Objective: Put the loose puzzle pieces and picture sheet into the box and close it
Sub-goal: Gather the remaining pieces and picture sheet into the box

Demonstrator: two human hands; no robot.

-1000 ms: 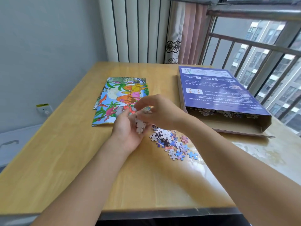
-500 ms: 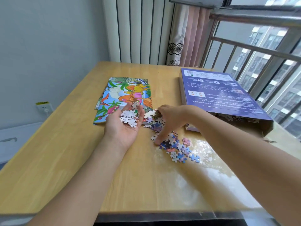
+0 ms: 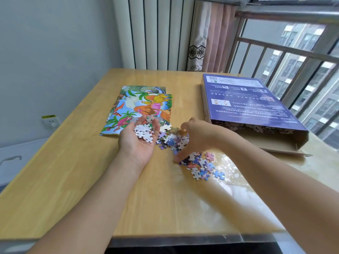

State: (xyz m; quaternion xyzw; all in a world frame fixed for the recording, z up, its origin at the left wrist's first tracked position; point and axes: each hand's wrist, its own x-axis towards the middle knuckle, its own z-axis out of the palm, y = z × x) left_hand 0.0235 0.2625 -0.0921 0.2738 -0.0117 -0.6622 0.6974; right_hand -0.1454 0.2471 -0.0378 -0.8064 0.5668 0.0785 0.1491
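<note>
The left hand (image 3: pixel 139 142) lies palm up, low over the tabletop (image 3: pixel 73 171). Its fingers (image 3: pixel 156 126) are bent a little, like a cup, and a small heap of puzzle pieces sits in the palm, mostly white side up. The right hand (image 3: pixel 196 134) is palm down over the loose puzzle pieces (image 3: pixel 200 165) on the tabletop. Its fingers are curved over the top part of the pile, and the thumb (image 3: pixel 180 155) reaches down and touches the pieces at the near side. I cannot tell if it has grabbed any pieces. The pile lies just to the right of the left hand and runs out from under the right hand toward the near right. A few blue and pink pieces lie at its near end. The picture sheet (image 3: pixel 139 107) lies flat behind the left hand, and its near edge is close to the left fingertips. Its long side runs from near to far. The box (image 3: pixel 253 105) lies flat to the right, behind the right hand. Its long side also runs near to far. Its open end faces the person, with a brown flap (image 3: pixel 280 150) lying on the tabletop. More pieces show inside the opening.
</note>
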